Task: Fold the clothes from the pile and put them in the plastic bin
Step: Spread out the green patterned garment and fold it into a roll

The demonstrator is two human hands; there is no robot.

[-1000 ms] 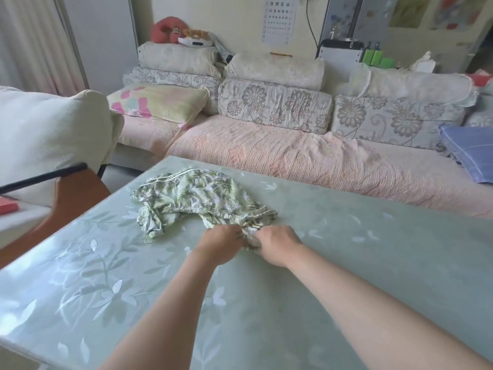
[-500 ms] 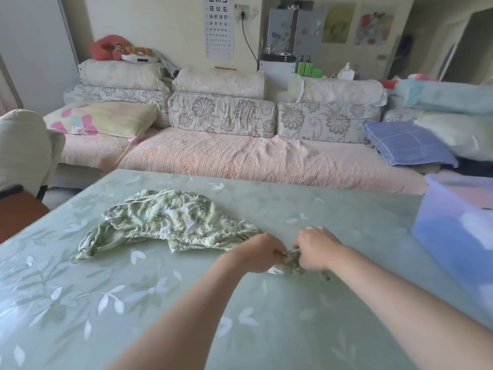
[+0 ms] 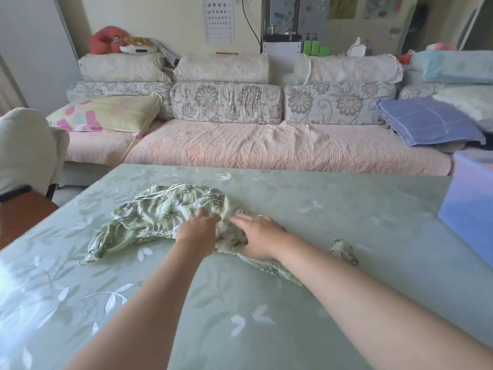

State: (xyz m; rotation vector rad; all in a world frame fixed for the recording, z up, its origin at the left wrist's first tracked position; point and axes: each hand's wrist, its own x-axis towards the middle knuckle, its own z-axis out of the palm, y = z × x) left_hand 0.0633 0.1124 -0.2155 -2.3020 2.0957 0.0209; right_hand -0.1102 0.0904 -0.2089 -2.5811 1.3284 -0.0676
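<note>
Pressing garment (image 3: 160, 212) flat — long axis left-right | left hand (image 3: 198, 232), right hand (image 3: 257, 236): grip slack, fingers straight, clasping nothing

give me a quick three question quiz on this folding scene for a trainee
1. Where does the leaf-print garment lie? A floor, B table, C shelf.
2. True or false: the left hand and the right hand both touch the garment.
3. Fill in: the plastic bin stands on the person's ____ side.
Key: 1 B; 2 true; 3 right.
</note>
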